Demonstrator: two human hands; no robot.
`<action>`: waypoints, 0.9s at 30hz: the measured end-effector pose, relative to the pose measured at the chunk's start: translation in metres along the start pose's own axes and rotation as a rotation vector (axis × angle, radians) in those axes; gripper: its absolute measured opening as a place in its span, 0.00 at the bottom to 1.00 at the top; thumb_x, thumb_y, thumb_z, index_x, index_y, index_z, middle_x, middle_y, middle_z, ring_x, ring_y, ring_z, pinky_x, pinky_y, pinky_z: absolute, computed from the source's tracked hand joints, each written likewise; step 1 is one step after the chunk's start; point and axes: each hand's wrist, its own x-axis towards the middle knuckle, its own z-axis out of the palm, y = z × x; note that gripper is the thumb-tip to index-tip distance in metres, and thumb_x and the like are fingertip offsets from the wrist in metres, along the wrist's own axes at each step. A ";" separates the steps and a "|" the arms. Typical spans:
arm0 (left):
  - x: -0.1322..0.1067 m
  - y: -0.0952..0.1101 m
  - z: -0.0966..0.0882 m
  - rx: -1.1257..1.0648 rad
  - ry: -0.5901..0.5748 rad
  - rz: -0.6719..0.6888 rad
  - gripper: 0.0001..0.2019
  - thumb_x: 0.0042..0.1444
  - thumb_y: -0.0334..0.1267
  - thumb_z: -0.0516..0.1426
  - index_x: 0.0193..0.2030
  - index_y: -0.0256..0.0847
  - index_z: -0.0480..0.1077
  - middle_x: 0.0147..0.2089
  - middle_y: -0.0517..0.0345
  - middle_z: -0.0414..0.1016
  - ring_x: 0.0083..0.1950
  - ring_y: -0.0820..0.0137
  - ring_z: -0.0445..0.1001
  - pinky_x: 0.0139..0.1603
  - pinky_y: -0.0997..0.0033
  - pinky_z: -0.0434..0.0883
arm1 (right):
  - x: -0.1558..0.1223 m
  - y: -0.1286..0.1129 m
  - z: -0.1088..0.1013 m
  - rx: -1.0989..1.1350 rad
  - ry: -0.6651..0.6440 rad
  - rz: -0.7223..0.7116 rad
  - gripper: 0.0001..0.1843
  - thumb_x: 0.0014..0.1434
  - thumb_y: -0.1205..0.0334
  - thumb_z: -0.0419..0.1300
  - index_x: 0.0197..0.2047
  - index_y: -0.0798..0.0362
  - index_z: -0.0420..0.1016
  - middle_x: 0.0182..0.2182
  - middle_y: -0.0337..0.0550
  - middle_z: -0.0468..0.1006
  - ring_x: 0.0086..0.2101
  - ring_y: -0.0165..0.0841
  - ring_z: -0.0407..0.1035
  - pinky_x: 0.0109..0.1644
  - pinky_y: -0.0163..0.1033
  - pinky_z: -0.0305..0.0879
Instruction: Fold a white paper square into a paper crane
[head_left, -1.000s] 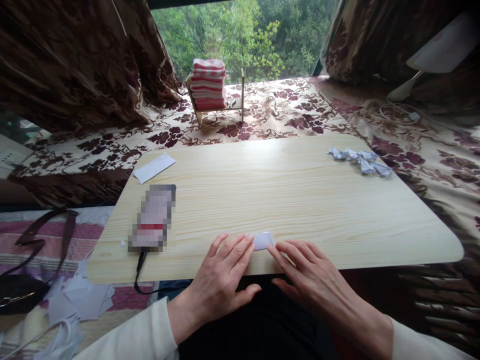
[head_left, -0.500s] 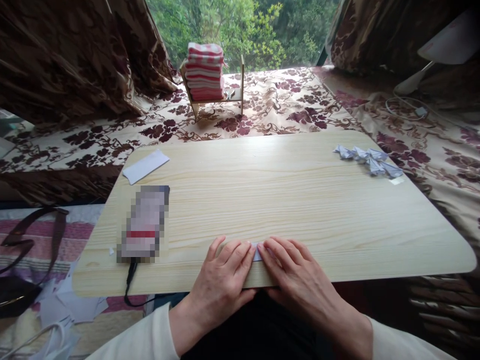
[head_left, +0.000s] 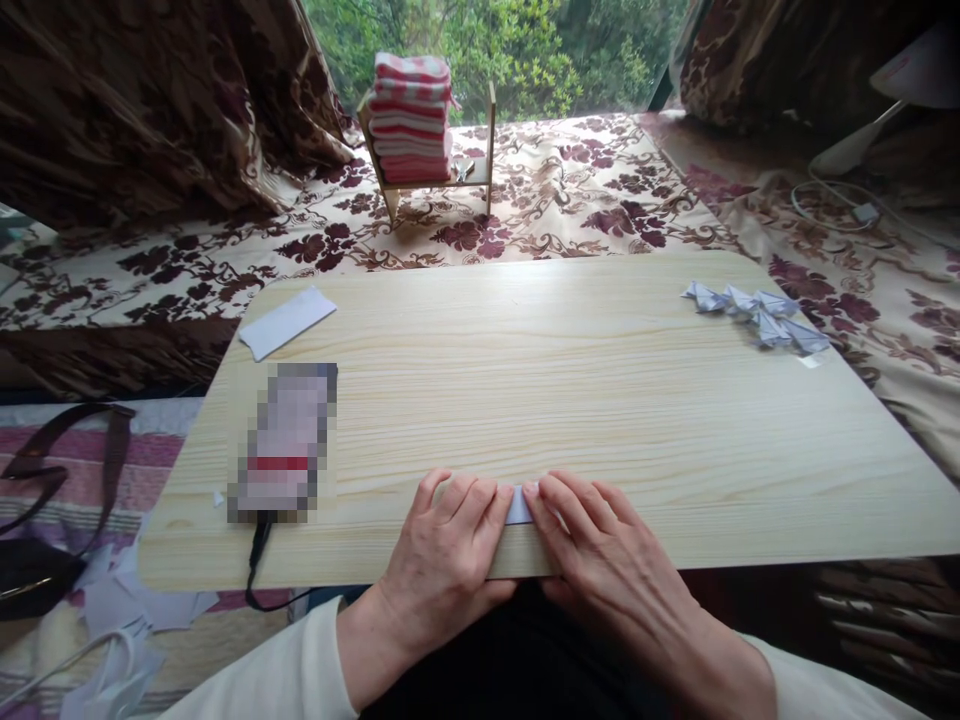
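Note:
My left hand [head_left: 448, 555] and my right hand [head_left: 592, 560] lie side by side at the near edge of a pale wooden table [head_left: 570, 380]. Their fingers are stretched out flat and press down on a small folded piece of white paper [head_left: 518, 506]. Only a sliver of that paper shows between the fingertips; the rest is hidden under the hands. White sleeves cover both forearms.
A phone [head_left: 285, 440] with a black cable lies at the table's near left, a white paper slip [head_left: 287, 321] behind it. Several folded paper shapes [head_left: 757, 315] sit at the far right. A small wooden rack with striped cloths [head_left: 412, 120] stands beyond. Paper scraps [head_left: 135, 610] litter the floor left.
My two hands have come together over the folded paper, covering most of it. The view has tilted slightly downward.

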 end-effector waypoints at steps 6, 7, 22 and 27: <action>0.000 0.000 -0.001 0.023 0.040 -0.005 0.27 0.46 0.45 0.61 0.50 0.27 0.69 0.45 0.42 0.75 0.48 0.55 0.68 0.53 0.51 0.58 | -0.002 0.001 -0.004 -0.061 -0.017 0.023 0.31 0.44 0.73 0.57 0.55 0.68 0.67 0.49 0.58 0.73 0.51 0.47 0.62 0.52 0.49 0.62; -0.001 0.000 -0.001 0.027 0.046 -0.012 0.27 0.46 0.45 0.61 0.49 0.27 0.69 0.45 0.42 0.75 0.48 0.55 0.68 0.53 0.51 0.59 | -0.002 0.001 -0.005 -0.063 -0.017 0.028 0.31 0.44 0.73 0.57 0.54 0.69 0.67 0.48 0.57 0.73 0.51 0.47 0.62 0.51 0.49 0.62; -0.020 0.015 -0.003 0.039 0.016 -0.190 0.36 0.47 0.43 0.64 0.61 0.28 0.61 0.54 0.38 0.69 0.57 0.51 0.65 0.60 0.46 0.57 | -0.021 0.014 -0.012 0.017 -0.056 0.146 0.35 0.47 0.63 0.64 0.58 0.65 0.63 0.48 0.58 0.71 0.48 0.47 0.65 0.48 0.48 0.66; -0.020 0.022 -0.007 -0.012 0.047 -0.070 0.26 0.56 0.41 0.57 0.59 0.29 0.64 0.57 0.40 0.69 0.60 0.55 0.63 0.64 0.49 0.54 | -0.025 -0.002 -0.009 0.020 0.024 0.105 0.35 0.49 0.64 0.64 0.60 0.59 0.62 0.52 0.57 0.70 0.50 0.47 0.63 0.52 0.50 0.63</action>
